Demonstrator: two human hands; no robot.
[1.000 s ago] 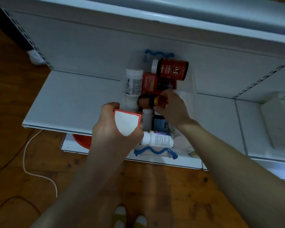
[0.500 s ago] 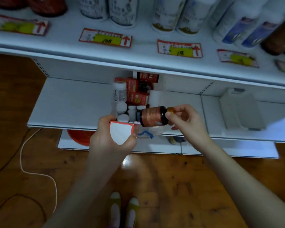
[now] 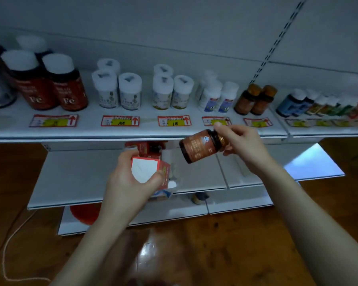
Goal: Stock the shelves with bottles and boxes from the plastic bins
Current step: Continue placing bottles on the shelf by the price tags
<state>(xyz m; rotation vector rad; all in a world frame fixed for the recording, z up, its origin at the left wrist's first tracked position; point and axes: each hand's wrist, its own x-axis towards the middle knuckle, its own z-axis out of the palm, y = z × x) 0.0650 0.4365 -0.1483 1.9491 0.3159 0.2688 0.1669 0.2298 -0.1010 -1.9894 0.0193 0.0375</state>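
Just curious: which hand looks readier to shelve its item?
Probably the right. The right hand holds the brown bottle up by the upper shelf, near two matching bottles; the left hand holds its box lower.

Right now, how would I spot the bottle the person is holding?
Find the long white shelf lined with price tags. At its front edge, the right hand holds a brown bottle by its gold cap. Unlike the shelved bottles, it lies tilted in mid-air.

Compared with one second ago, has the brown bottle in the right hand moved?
Yes. The brown bottle rose out of the plastic bin up to the upper shelf front edge.
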